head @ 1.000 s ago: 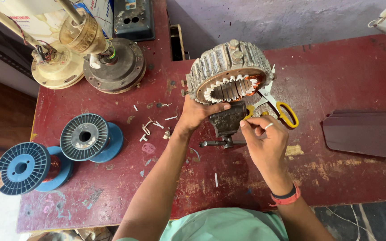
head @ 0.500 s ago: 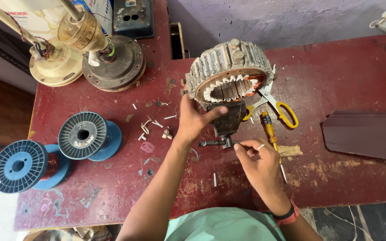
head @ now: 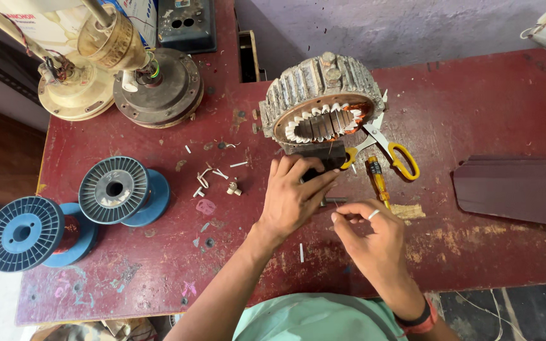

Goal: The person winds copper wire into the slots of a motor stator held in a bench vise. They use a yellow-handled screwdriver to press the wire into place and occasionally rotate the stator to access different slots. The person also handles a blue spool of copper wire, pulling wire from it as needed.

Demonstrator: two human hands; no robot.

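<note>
A round motor stator point(head: 320, 95) with copper windings and white slot liners stands tilted on a black block point(head: 323, 155) at the middle of the red table point(head: 159, 265). My left hand point(head: 295, 196) lies over the block's front, fingers curled on it. My right hand point(head: 371, 233), with a ring on one finger, hovers just below and to the right. Its thumb and fingertips are pinched on something tiny and thin that is too small to identify. Yellow-handled scissors point(head: 393, 151) and a yellow screwdriver point(head: 377, 180) lie just right of the block.
Two blue wire spools point(head: 118, 189) point(head: 26, 230) lie at the left. Two fan motors point(head: 156, 88) point(head: 74, 95) stand at the back left, beside a dark switch box point(head: 188, 22). A dark fan blade point(head: 519, 189) lies at the right. Small white scraps point(head: 213, 173) litter the table.
My right hand has drawn back from the scissors toward me, its fingers now pinched together. My left hand has stayed on the block under the stator.
</note>
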